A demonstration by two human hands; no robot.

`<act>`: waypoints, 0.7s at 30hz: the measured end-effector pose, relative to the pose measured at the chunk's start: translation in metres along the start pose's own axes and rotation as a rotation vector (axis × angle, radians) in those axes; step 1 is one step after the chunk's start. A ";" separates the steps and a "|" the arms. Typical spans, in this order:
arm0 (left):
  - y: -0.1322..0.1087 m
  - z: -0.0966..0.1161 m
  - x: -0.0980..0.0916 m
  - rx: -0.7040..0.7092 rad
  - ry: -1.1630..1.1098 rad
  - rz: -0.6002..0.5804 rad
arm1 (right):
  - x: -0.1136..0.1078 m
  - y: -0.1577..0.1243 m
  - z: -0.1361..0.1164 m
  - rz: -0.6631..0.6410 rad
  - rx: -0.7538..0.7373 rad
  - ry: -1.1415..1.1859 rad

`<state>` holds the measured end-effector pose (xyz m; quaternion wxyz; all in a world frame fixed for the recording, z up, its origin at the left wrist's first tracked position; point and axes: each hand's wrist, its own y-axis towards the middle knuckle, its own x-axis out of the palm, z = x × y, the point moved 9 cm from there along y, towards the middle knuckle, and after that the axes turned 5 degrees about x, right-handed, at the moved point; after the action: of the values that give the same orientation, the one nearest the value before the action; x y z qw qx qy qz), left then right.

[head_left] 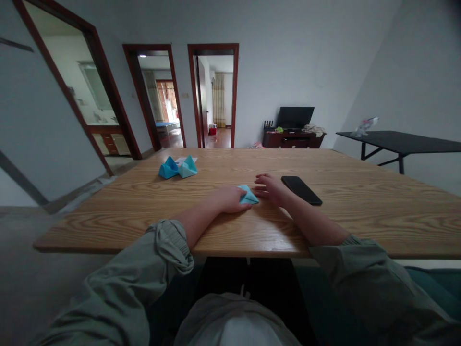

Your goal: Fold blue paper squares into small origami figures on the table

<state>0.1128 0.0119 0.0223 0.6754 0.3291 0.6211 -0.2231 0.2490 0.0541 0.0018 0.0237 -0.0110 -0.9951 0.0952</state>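
Blue paper point(249, 196) lies half-covered by the left hand point(232, 199).

Plain white wall point(295, 57) across back, dim greyish light, three doorways with red-brown wood frames point(235, 96). Leftmost opening: mirror point(96, 86) above a brown-and-cream vanity point(111, 143). Middle one: lit ceiling lamp point(142, 56), bright daylight deeper in. Third: beige curtain point(218, 101), shiny reddish floor point(222, 140). Dark low cabinet point(295, 140) by back wall, black TV point(295, 117) on top. Right: black table point(399, 140) with dark metal legs. Foreground: wood-grain worktop point(360, 192), grey floor point(21, 274) at left, teal seat point(437, 286) lower right
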 end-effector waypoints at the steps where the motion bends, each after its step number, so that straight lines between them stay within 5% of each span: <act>1: 0.001 0.002 0.000 0.008 -0.002 0.005 | 0.000 0.000 0.000 -0.003 0.008 0.008; 7: 0.005 0.010 0.001 0.040 0.006 0.001 | 0.002 -0.001 0.008 -0.056 0.127 0.094; 21: -0.001 0.013 -0.011 0.007 0.101 0.057 | 0.016 -0.009 0.007 -0.116 0.130 0.178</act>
<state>0.1200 0.0011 0.0328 0.6481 0.3598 0.6440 -0.1891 0.2330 0.0444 -0.0027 0.1182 0.0396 -0.9797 0.1567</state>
